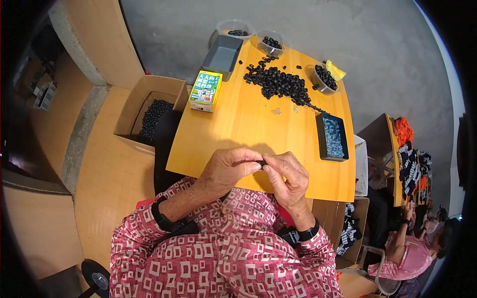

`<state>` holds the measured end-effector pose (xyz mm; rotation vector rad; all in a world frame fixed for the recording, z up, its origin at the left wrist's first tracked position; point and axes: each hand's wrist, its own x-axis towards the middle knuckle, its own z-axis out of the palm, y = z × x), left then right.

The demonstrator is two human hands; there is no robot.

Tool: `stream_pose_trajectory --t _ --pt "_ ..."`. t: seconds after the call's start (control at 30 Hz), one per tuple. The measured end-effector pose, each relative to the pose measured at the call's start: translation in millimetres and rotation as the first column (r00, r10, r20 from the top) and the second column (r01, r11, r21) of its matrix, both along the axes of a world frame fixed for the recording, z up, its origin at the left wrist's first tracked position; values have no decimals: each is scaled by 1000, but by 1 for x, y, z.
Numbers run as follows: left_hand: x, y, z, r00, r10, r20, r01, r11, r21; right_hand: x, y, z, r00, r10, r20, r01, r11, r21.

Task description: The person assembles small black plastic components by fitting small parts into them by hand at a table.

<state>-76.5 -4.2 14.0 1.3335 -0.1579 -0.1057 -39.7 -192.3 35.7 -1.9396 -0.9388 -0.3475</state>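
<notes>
Right now the left hand [229, 169] and right hand [288, 176] pinch one small black ring [261, 162] between fingertips at the table's [248, 129] six o'clock edge, where a loosened pinch could drop it lapward.

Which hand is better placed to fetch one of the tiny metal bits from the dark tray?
Probably the right hand: the dark rectangular tray of small silvery metal bits lies on its side of the wooden table, beyond it, while the left hand sits farther away.
</notes>
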Motion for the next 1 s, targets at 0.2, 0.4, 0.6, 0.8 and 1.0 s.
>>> stream_pose_trajectory --t 0.2,0.4,0.6,0.8,1.0 --pt "2 -1 -1 999 36 -37 -37 999 -34 -3 12 -3 996 -37 78 37 999 4" --pt "3 1 -2 994 44 -98 -39 998 53 -7 12 -1 974 -87 208 121 981 -154" --pt "4 4 -11 993 11 -116 2 994 110 -12 18 4 935 -94 342 208 927 -313" --pt "6 4 -10 986 -33 -164 29 999 -25 -7 10 10 994 -54 99 80 958 -274" --pt "4 3 -9 967 -113 -229 68 979 -194 0 1 2 998 -42 -48 37 994 -105"
